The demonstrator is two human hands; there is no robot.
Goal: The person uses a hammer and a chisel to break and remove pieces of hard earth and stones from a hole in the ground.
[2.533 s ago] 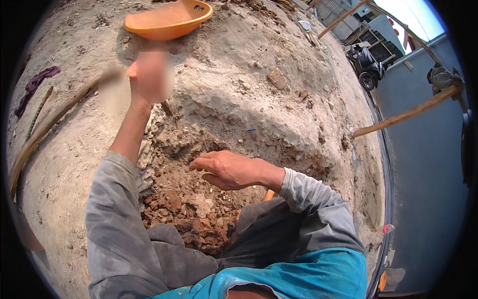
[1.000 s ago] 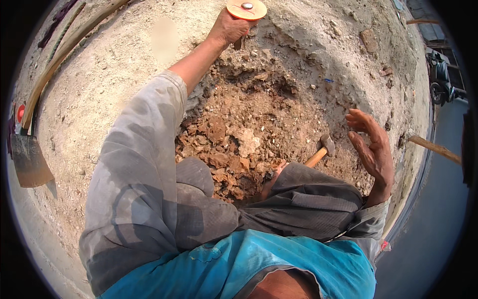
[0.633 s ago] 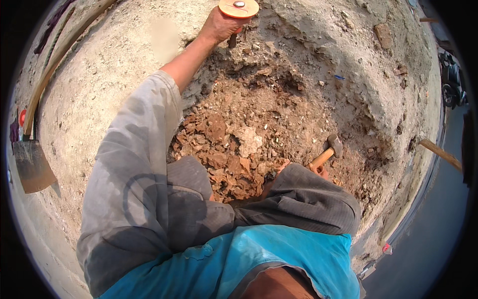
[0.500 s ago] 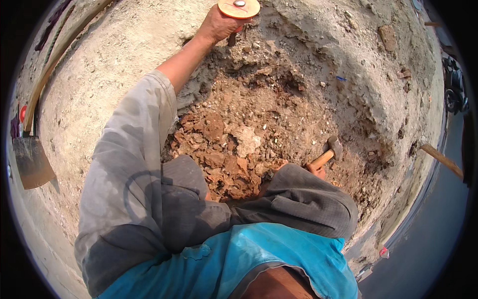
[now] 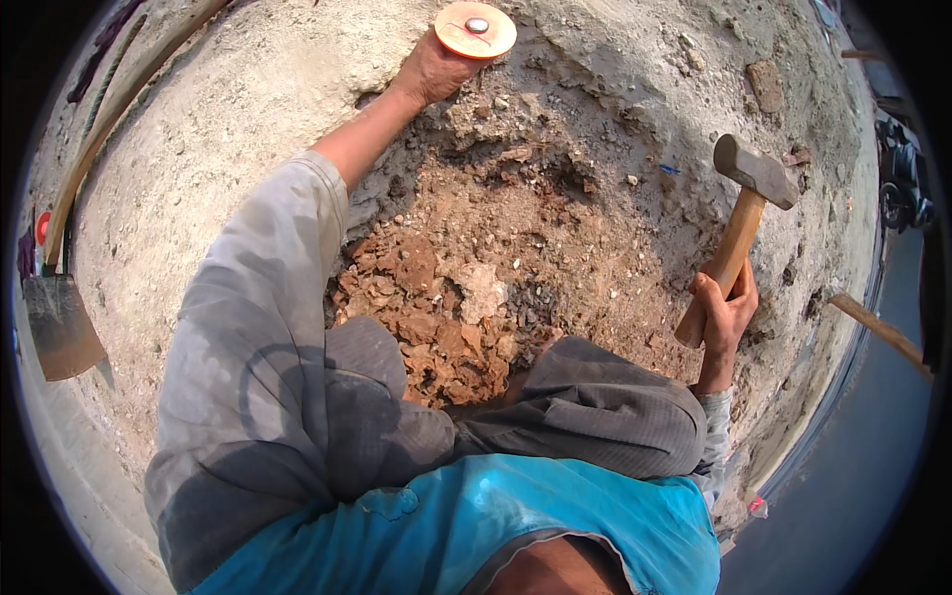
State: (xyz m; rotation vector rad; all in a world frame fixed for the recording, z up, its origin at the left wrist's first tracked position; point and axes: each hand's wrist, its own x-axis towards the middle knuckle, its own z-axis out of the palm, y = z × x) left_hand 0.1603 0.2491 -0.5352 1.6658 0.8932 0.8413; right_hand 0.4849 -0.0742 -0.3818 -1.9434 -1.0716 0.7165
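At the far side, my left hand is closed round a chisel with a round, tan hand guard. The guard has a metal striking end at its centre and covers part of the grip; the chisel's tip is hidden. Beyond my right knee, my right hand grips a hammer by its wooden handle, the steel head raised and apart from the chisel. Between my legs and the chisel lies a dug-out hollow with loose reddish-brown clods and small stones.
A shovel with a long wooden handle leans at the far left. On the right, another wooden handle juts out beside a grey strip of ground. Pale, crumbly earth surrounds the hollow. A dark wheeled vehicle stands at the right rim.
My right hand has lifted the hammer from beside my right knee, up and to the right. My left hand keeps the chisel at nearly the same place, the guard tilting slightly.
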